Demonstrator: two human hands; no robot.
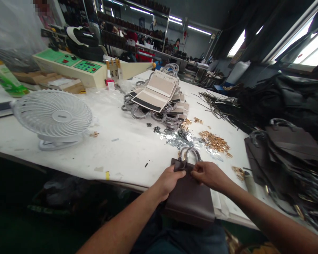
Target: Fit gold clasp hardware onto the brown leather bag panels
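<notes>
A dark brown handbag (pixel 189 199) rests at the table's front edge, partly over my lap. Its curved handles (pixel 192 152), wrapped in clear plastic, point away from me, with gold fittings at their base. My left hand (pixel 169 180) grips the bag's upper left edge, thumb on top and fingers hidden behind. My right hand (pixel 208 174) is closed in a pinch at the upper right part of the bag, near the handle's end. Whatever lies between those fingertips is too small or hidden to tell.
Beyond the bag lie silvery metal plates (pixel 178 138) and a pile of gold fittings (pixel 215 141). Stacked panels with handles (pixel 159 93) stand farther back. A white fan (pixel 55 114) is at left. More brown bags (pixel 294 144) and black straps (pixel 214 104) lie at right.
</notes>
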